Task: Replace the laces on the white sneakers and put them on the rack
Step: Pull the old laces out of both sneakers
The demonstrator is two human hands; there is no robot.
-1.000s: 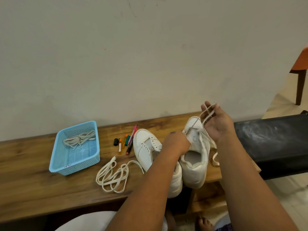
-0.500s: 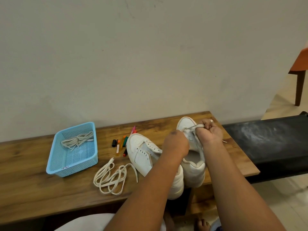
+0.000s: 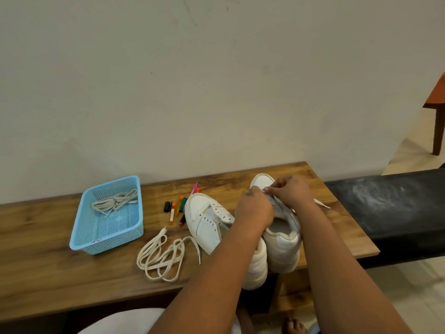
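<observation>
At the near edge of the wooden bench (image 3: 48, 273), two white sneakers stand side by side with heels toward the viewer and overhanging the edge. On the right sneaker (image 3: 283, 247) both hands work at the eyelets: the left hand (image 3: 254, 209) is curled over its tongue area, though what it grips is hidden, and the right hand (image 3: 292, 190) pinches a lace at the front of the shoe. A lace tip (image 3: 321, 203) lies on the wood just right of that hand. The left sneaker (image 3: 207, 220) has bare eyelets. Left of it, a loose white lace (image 3: 161, 256) lies in a tangle on the bench. Farther left sits a light blue mesh basket (image 3: 81, 233); a bundle of laces (image 3: 115, 201) lies in its far end. Between basket and sneakers, several coloured markers (image 3: 179, 207) rest on the wood. Beyond rises a plain wall (image 3: 216, 80).
</observation>
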